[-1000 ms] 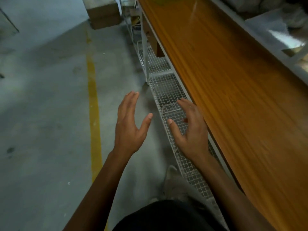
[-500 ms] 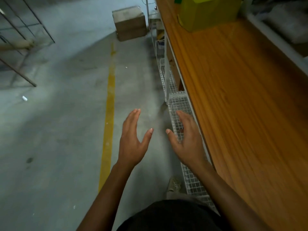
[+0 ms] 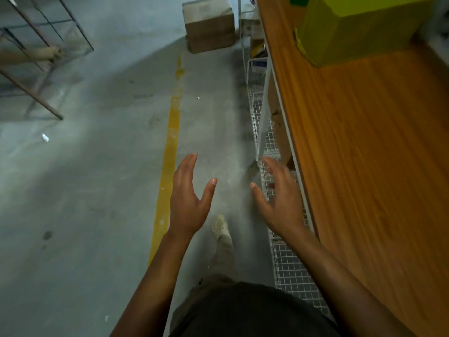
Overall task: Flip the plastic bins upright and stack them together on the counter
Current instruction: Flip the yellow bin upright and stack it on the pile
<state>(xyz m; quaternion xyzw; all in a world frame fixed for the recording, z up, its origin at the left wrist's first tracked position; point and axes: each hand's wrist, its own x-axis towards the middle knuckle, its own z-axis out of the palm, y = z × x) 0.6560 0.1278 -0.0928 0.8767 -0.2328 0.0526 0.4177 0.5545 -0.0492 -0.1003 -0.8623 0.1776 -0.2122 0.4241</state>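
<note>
Yellow-green bin [image 3: 352,32] sits on counter [image 3: 364,178]; left hand [image 3: 189,203], right hand [image 3: 279,203] spread, palms facing.

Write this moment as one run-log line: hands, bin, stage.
left hand: open, empty | right hand: open, empty | yellow-green plastic bin: on brown wooden counter, untouched | stage: bin not yet reached

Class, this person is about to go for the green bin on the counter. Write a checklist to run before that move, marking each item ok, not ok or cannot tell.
1. Hands free: ok; left hand and right hand are open, holding nothing.
2. Bin in reach: not ok; the green bin sits farther along the counter, ahead of both hands.
3. Bin upright: not ok; it seems to rest rim down.
4. Second bin to stack: cannot tell; only one shows plainly.
5. Stacking room: ok; bare wood shows before the bin.
</note>
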